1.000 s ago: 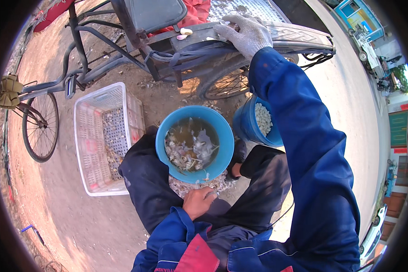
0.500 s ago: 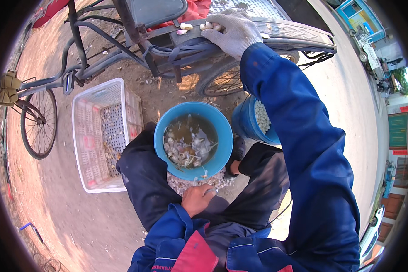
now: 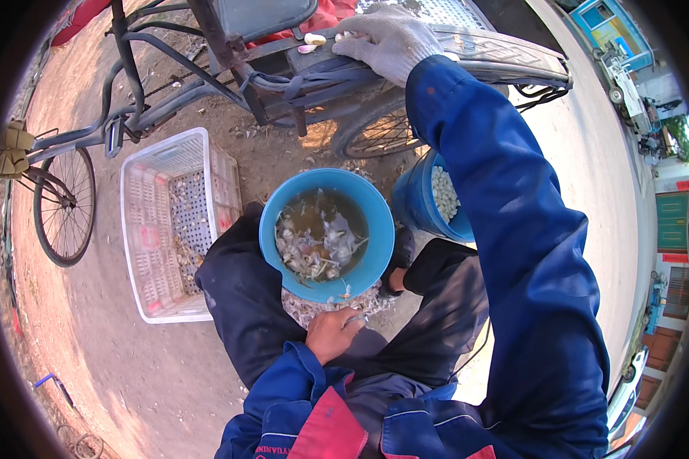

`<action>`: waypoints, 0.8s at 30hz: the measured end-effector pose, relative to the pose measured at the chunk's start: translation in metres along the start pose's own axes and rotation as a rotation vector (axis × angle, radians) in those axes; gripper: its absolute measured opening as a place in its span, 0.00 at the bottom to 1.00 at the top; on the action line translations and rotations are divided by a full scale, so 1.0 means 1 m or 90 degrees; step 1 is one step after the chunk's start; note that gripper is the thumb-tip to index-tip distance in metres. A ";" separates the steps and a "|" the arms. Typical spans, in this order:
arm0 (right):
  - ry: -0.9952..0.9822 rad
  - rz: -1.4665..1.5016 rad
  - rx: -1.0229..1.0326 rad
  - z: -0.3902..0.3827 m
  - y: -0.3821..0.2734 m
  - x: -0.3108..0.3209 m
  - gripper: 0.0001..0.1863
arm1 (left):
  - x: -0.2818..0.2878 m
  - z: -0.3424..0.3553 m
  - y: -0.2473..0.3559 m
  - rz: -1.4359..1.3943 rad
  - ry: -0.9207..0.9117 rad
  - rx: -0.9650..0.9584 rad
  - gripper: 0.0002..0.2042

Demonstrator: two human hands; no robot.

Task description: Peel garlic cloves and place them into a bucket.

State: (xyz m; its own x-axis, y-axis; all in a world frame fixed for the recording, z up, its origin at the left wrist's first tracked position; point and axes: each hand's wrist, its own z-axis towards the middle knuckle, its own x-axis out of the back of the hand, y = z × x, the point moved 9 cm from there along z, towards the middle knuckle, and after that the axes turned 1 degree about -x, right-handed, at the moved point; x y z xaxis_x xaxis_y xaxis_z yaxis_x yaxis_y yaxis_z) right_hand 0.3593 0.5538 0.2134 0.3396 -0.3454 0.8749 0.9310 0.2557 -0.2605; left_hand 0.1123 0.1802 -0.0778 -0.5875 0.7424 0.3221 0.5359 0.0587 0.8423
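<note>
My right hand, in a pale work glove, reaches to the tricycle cart's worn mudguard, its fingers curled down over garlic cloves that it mostly hides. Two loose garlic cloves lie just left of the fingertips. My bare left hand rests closed between my thighs. From its fingers sticks a small greyish thing too little to name. In front of it stands a light blue basin with murky water, garlic and peelings. Peeled white cloves lie in a blue bucket, partly behind my right sleeve.
On the left stands a white plastic crate with some cloves and bits inside. The cart's frame and front wheel reach across the far left. Peelings litter the ground below the basin. A road runs along the right.
My gloved right hand has shifted slightly left and closed over the garlic cloves, which showed more under its fingers before. My left hand has stayed in place.
</note>
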 end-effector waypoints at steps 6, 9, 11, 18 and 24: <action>0.008 -0.074 0.012 0.008 -0.001 -0.007 0.21 | 0.000 0.003 0.004 -0.018 0.012 -0.028 0.13; 0.002 -0.122 0.004 0.010 0.001 -0.007 0.19 | -0.001 0.003 0.002 -0.038 0.006 0.006 0.14; -0.002 -0.142 -0.006 0.008 0.004 -0.008 0.18 | -0.002 0.001 -0.002 -0.028 0.009 0.016 0.14; -0.037 -0.182 -0.047 0.013 0.004 -0.011 0.16 | -0.003 0.001 -0.010 0.002 0.015 0.011 0.14; 0.025 -0.201 -0.050 0.013 0.019 -0.005 0.15 | -0.009 0.005 -0.007 -0.026 -0.004 0.032 0.15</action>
State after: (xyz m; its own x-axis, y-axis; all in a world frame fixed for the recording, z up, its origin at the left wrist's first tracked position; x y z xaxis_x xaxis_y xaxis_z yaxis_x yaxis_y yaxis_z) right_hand 0.3731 0.5717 0.2090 0.0357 -0.4317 0.9013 0.9981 0.0600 -0.0108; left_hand 0.1164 0.1763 -0.0888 -0.6058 0.7430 0.2845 0.5407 0.1222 0.8323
